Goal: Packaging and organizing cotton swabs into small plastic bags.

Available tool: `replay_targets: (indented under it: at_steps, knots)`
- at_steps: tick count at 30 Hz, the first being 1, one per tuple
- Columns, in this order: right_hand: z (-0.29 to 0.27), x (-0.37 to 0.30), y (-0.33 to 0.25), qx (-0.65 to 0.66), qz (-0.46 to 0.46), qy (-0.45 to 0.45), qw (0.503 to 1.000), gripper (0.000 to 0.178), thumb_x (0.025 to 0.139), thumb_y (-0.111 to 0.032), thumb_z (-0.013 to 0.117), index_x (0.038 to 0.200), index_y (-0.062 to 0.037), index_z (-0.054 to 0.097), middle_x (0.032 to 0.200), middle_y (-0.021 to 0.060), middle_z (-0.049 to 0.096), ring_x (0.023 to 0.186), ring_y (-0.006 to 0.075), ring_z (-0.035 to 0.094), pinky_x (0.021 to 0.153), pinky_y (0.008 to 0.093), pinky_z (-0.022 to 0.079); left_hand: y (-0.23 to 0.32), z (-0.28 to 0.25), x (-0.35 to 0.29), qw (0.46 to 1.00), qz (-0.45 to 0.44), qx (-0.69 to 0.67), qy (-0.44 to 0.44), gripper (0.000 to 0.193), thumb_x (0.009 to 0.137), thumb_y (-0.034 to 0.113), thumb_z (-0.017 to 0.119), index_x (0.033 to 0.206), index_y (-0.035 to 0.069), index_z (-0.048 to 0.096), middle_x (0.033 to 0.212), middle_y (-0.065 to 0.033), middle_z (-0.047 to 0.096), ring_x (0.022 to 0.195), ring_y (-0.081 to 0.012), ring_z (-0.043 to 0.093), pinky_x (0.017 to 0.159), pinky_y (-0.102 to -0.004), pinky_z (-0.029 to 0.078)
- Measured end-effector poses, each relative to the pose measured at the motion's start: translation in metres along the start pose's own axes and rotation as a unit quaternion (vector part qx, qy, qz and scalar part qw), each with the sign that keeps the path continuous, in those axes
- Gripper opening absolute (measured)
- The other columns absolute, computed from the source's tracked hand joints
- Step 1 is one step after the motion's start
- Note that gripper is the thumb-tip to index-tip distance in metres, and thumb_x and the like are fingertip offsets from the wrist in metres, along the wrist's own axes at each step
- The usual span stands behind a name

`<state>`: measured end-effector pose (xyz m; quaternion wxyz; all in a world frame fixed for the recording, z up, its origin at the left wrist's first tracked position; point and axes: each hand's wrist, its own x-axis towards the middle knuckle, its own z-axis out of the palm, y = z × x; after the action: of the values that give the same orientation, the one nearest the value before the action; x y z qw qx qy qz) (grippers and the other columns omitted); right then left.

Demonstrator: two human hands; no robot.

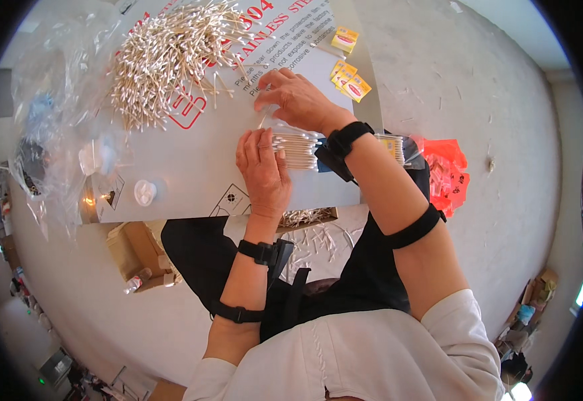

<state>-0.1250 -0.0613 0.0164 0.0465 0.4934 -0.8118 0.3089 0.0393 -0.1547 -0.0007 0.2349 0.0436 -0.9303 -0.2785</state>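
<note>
- A bundle of cotton swabs [296, 148] is lying near the front edge of a grey sheet-covered work board [191, 167], its sticks running left to right across the person's lap.
- The left hand [263, 170] is pressing flat against the bundle's left ends, fingers together and gently curled over them, squaring the tips.
- The right hand [298, 100] is arching just behind the bundle, fingers bent downward and touching the board; whether it is pinching any swabs cannot be told.
- A second, wrapped bundle [392, 147] is showing past the right wrist, at the board's right edge.
- A large loose heap of cotton swabs [168, 57] is spreading over the far left of the board, well apart from the hands, leaving bare sheet between.
- Clear plastic bags [58, 100] are crowding the left edge.
- Small yellow packets [348, 80] are lying at the far right corner; red packets [448, 174] are sitting on the floor to the right.
- Stray swabs [318, 237] are littering the floor below the front edge.
</note>
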Motion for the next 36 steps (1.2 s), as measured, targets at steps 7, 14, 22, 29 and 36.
replay_targets:
  at_steps: [7,14,22,29,36]
  knots:
    - [-0.010,-0.028,-0.002,0.007,0.113,-0.025,0.993,0.008,0.079,-0.012,0.068,0.079,-0.0082,0.061,0.087,0.0085,0.060,0.094,0.0308,0.059,0.076,0.0409,0.050,-0.001,0.000,0.000,1.000,-0.006,-0.003,-0.007,0.044,0.089,0.007,0.058,0.132,0.001,0.048,0.134,-0.0173,0.047,0.130,-0.0383,0.041,0.109,-0.0499,0.030]
    - [-0.025,-0.068,-0.020,0.042,0.148,0.015,0.988,0.005,0.084,-0.009,0.063,0.087,-0.0046,0.064,0.080,0.0102,0.059,0.080,0.0300,0.061,0.070,0.0385,0.050,0.009,-0.003,0.010,0.989,0.079,0.053,-0.117,0.065,0.095,0.039,0.054,0.146,0.003,0.038,0.153,-0.0174,0.034,0.143,-0.0368,0.029,0.117,-0.0522,0.019]
    - [-0.010,-0.109,-0.074,0.256,0.341,0.294,0.855,0.019,0.099,-0.011,0.052,0.109,0.0013,0.063,0.113,0.0126,0.061,0.100,0.0204,0.058,0.089,0.0315,0.046,0.021,-0.012,-0.010,0.961,0.090,0.121,-0.232,0.085,0.083,0.046,0.067,0.147,0.000,0.035,0.155,-0.0163,0.031,0.146,-0.0319,0.024,0.119,-0.0549,0.012]
    - [0.019,-0.110,-0.104,0.348,0.313,0.328,0.820,0.035,0.103,-0.016,0.047,0.133,0.0016,0.052,0.144,0.0170,0.045,0.135,0.0270,0.042,0.113,0.0372,0.031,0.019,-0.006,-0.009,0.960,0.074,0.149,-0.226,0.093,0.080,0.046,0.071,0.149,-0.001,0.031,0.158,-0.0165,0.026,0.149,-0.0298,0.018,0.120,-0.0542,0.012]
    - [0.026,-0.109,-0.104,0.387,0.324,0.368,0.781,0.038,0.104,-0.020,0.045,0.134,0.0021,0.051,0.148,0.0163,0.042,0.138,0.0259,0.039,0.114,0.0367,0.030,0.021,-0.019,-0.009,0.946,0.087,0.128,-0.284,0.088,0.085,0.047,0.066,0.148,-0.003,0.030,0.158,-0.0196,0.025,0.149,-0.0312,0.018,0.121,-0.0503,0.012]
